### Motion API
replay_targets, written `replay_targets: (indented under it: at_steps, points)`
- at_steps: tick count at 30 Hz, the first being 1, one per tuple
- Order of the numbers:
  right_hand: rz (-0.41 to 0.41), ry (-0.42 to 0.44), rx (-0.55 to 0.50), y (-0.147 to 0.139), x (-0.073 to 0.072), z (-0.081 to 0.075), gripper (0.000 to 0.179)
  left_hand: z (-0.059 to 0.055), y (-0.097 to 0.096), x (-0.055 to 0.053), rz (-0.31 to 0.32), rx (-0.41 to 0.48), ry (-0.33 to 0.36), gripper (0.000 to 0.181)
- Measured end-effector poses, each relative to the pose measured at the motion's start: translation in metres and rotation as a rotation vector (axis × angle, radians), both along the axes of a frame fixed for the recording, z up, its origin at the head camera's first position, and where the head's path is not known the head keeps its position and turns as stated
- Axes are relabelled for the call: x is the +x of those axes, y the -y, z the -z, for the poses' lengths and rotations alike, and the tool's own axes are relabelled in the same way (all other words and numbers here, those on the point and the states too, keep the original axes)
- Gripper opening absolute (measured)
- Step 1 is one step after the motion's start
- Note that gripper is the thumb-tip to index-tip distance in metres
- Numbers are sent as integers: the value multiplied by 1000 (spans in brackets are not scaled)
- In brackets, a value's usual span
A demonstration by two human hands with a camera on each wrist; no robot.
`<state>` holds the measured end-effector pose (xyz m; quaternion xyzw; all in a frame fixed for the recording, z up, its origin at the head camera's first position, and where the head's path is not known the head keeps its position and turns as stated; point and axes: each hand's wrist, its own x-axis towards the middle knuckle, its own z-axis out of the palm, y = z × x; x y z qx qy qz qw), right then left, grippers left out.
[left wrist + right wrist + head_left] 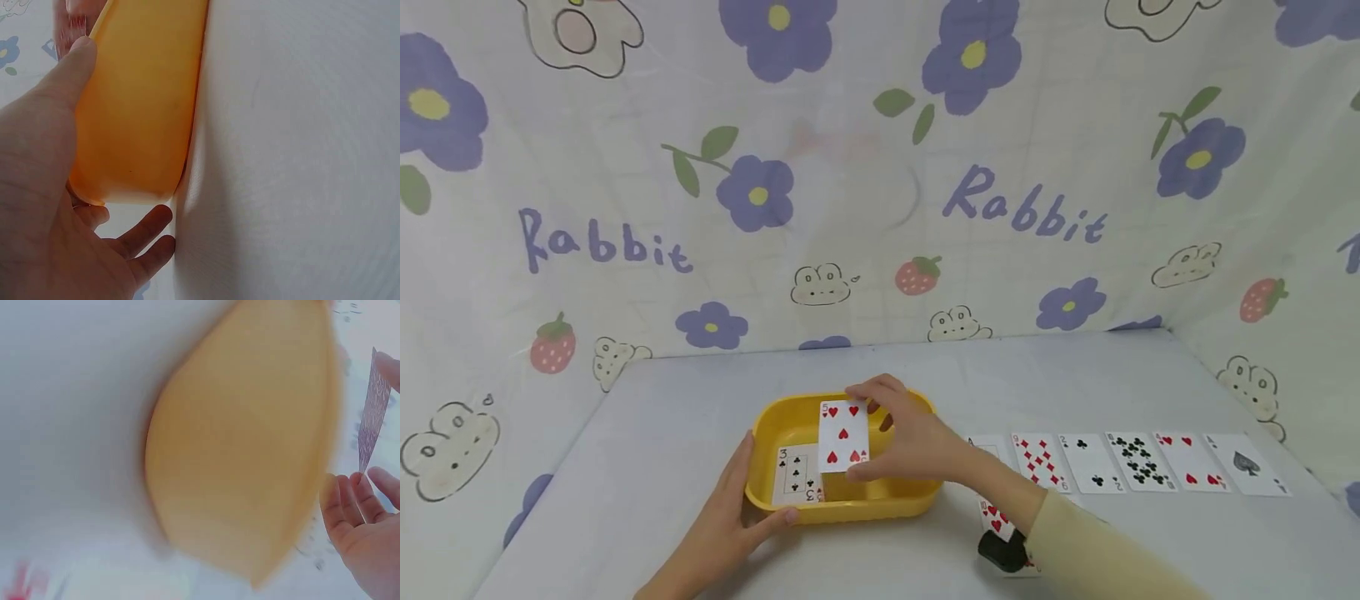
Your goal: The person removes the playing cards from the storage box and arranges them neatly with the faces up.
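In the head view, a yellow plastic tray (pixel 880 508) stands on the table, with a three of clubs (pixel 790 481) lying face up inside at its left. My left hand (pixel 722 508) holds the tray's left end, its thumb at the front rim and fingers along the outer side. The left wrist view shows that thumb (pixel 78 65) on the rim and two fingers spread past the corner. Above the tray, my right hand (pixel 910 433) pinches a five of hearts (pixel 842 436) by its right-hand edges. Its patterned back (pixel 375 412) shows in the right wrist view.
To the right, several face-up cards form a row, among them a nine of diamonds (pixel 1040 462), a two of clubs (pixel 1090 463) and an ace of spades (pixel 1247 465). A ten of hearts (pixel 996 518) lies in front, partly behind the right wrist's black device (pixel 1002 552). Printed cloth (pixel 850 208) hangs behind.
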<state>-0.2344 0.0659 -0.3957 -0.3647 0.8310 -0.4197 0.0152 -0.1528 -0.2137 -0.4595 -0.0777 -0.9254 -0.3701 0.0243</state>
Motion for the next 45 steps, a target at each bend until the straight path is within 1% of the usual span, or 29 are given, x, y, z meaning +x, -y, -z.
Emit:
replay_targets:
  at_steps: [3, 8, 12, 15, 18, 21, 23, 25, 27, 29, 32, 35, 38, 40, 42, 43, 45]
  points:
    - [-4, -40, -24, -28, 8, -6, 86, 0, 0, 0, -6, -8, 7, 121]
    - [-21, -76, -21, -80, 22, -14, 89, 0, 2, -1, 2, -7, -10, 120]
    - [28, -91, 25, -124, 34, -18, 90, 0, 1, -4, 6, -1, -12, 119]
    - [67, -87, 82, -154, 41, -15, 88, 2, 1, -6, 13, 0, -25, 119]
    - [71, -81, 118, -180, 45, -8, 87, 3, 1, -7, 18, 0, -42, 119]
    - [68, -54, 124, -201, 47, -1, 89, 3, 2, -7, 17, -2, -44, 119]
    - [82, -24, 131, -212, 48, 3, 90, 3, 2, -7, 13, -1, -37, 119]
    - [116, 9, 163, -221, 51, 6, 90, 3, 3, -7, 11, -1, -34, 119]
    - [150, 33, 213, -228, 54, 9, 90, 3, 3, -7, 8, -4, -31, 119]
    - [167, 39, 254, -235, 57, 10, 89, 3, 3, -6, 9, -5, -34, 119]
    - [156, 21, 255, -245, 61, 14, 86, 2, 3, -6, 18, 0, -41, 119]
    - [127, 23, 211, -255, 63, 17, 83, 2, 3, -5, 29, 7, -51, 118]
    - [120, 93, 193, -262, 66, 21, 81, 3, 4, -4, 31, 6, -52, 118]
    - [138, 160, 202, -267, 68, 23, 80, 3, 4, -3, 29, 3, -46, 118]
    - [175, 226, 230, -271, 70, 25, 80, 4, 5, -3, 28, 1, -46, 118]
    - [191, 244, 245, -273, 71, 26, 80, 4, 5, -3, 24, -3, -43, 118]
    - [213, 246, 281, -277, 72, 29, 79, 5, 6, -3, 19, -5, -38, 119]
